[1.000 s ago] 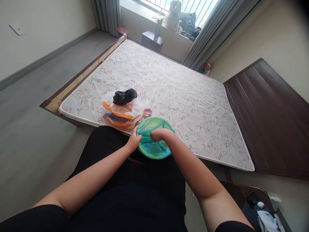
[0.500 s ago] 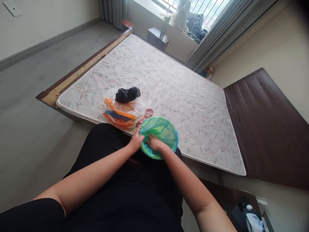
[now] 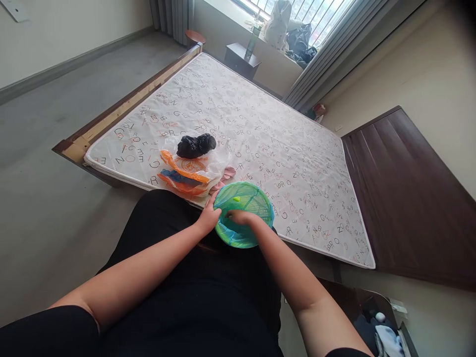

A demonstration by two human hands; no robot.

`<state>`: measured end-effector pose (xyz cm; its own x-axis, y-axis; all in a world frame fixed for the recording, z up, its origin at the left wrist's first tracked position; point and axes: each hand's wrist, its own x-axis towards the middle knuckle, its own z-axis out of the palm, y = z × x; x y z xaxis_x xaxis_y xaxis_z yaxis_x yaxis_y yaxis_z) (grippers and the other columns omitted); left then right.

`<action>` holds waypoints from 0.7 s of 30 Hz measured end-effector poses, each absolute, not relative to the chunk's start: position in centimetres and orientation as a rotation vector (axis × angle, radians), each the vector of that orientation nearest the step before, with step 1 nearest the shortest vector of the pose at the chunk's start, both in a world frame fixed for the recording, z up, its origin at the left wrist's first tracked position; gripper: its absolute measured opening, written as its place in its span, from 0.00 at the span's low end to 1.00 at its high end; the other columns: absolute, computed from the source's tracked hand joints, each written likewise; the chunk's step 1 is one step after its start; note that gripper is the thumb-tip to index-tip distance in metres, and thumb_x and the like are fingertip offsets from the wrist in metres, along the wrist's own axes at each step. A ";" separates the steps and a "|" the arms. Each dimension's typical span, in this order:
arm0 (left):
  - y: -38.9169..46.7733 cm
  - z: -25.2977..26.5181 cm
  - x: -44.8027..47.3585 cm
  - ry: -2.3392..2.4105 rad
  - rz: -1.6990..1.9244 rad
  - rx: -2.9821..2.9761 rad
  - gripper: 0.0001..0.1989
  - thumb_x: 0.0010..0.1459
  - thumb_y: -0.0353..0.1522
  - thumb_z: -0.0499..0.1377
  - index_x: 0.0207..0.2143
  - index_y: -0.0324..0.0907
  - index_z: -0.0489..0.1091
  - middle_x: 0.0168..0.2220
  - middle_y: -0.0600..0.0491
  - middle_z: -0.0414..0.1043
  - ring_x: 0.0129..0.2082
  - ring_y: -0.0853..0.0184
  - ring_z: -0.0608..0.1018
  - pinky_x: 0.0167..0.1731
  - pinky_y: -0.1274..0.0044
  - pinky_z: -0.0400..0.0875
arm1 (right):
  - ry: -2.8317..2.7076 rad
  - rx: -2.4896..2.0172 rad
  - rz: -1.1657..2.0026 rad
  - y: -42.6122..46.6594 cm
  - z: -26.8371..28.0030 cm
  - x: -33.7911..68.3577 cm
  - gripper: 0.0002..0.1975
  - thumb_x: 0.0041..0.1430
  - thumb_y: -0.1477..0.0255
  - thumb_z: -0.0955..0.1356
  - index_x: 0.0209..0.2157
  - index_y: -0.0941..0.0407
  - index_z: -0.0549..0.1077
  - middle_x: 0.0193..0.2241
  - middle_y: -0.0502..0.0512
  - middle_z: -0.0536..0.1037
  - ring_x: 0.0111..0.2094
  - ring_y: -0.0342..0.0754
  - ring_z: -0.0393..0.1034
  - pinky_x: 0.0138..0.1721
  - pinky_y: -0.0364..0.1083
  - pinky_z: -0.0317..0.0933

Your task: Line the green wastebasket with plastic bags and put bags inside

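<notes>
A round green plastic basket [image 3: 243,243], with slotted sides, stands tilted toward me at my knees. A thin translucent blue-green plastic bag [image 3: 256,198] lines it and folds over its rim. My left hand [image 3: 210,216] is closed on the basket's left rim, thumb over the bag's edge. Inside the basket is my right hand [image 3: 241,217], its fingers pointing left against the lining; they look loosely bent and apart, with nothing seen in them. A small bright yellow-green patch [image 3: 237,199] shows inside, above the right hand.
On the mattress [image 3: 260,139] lie a white and orange plastic bag [image 3: 186,171], a black plastic bundle [image 3: 196,145] and pink cloth [image 3: 227,173]. The dark headboard [image 3: 409,198] rises at right. A nightstand [image 3: 241,59] stands by the window. Clothing [image 3: 388,339] lies at lower right.
My right hand has dropped slightly deeper into the basket, and the lining spreads more openly around it. The basket's mouth has tipped a little toward me. My left hand keeps its hold.
</notes>
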<state>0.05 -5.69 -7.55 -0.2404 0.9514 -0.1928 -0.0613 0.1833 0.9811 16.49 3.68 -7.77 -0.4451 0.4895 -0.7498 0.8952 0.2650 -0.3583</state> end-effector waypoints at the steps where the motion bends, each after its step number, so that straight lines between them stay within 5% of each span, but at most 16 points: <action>1: -5.7 -7.7 0.1 1.425 1.249 0.902 0.44 0.48 0.23 0.56 0.70 0.43 0.59 0.67 0.46 0.64 0.67 0.54 0.66 0.70 0.62 0.56 | 2.042 1.276 -1.056 4.6 -7.5 16.8 0.17 0.63 0.79 0.65 0.51 0.58 0.79 0.49 0.58 0.82 0.47 0.53 0.77 0.49 0.46 0.68; 5: -5.7 -8.5 0.3 1.418 1.222 0.871 0.45 0.47 0.23 0.57 0.71 0.40 0.56 0.68 0.43 0.63 0.67 0.54 0.66 0.70 0.62 0.56 | 2.120 1.389 -0.970 6.7 -6.8 17.1 0.21 0.65 0.82 0.63 0.57 0.63 0.74 0.58 0.66 0.76 0.56 0.53 0.72 0.55 0.46 0.62; 9: -5.6 -9.2 0.2 1.405 1.226 0.866 0.46 0.48 0.24 0.58 0.71 0.40 0.56 0.68 0.43 0.63 0.68 0.53 0.66 0.70 0.61 0.55 | 2.117 1.292 -1.032 6.2 -6.9 16.6 0.17 0.64 0.78 0.66 0.53 0.61 0.77 0.53 0.60 0.79 0.52 0.49 0.73 0.52 0.42 0.63; 12: -5.6 -9.5 0.2 1.405 1.224 0.877 0.46 0.48 0.24 0.58 0.71 0.42 0.56 0.67 0.44 0.64 0.67 0.54 0.66 0.70 0.61 0.56 | 2.090 1.352 -0.969 6.2 -6.7 17.3 0.19 0.65 0.79 0.65 0.55 0.66 0.74 0.57 0.68 0.76 0.54 0.52 0.73 0.53 0.44 0.62; 16: -5.8 -9.4 0.3 1.423 1.200 0.904 0.46 0.48 0.24 0.58 0.72 0.41 0.55 0.68 0.44 0.64 0.67 0.53 0.67 0.69 0.61 0.56 | 2.142 1.351 -0.992 4.8 -6.4 18.3 0.20 0.65 0.75 0.67 0.58 0.58 0.74 0.62 0.65 0.72 0.62 0.57 0.66 0.63 0.48 0.56; 21: -5.6 -9.1 0.2 1.466 1.201 0.948 0.44 0.48 0.24 0.57 0.70 0.41 0.58 0.66 0.43 0.66 0.66 0.53 0.67 0.69 0.60 0.56 | 1.926 1.602 -1.214 0.3 -6.5 18.2 0.07 0.53 0.73 0.75 0.35 0.61 0.80 0.47 0.69 0.81 0.61 0.66 0.67 0.67 0.58 0.51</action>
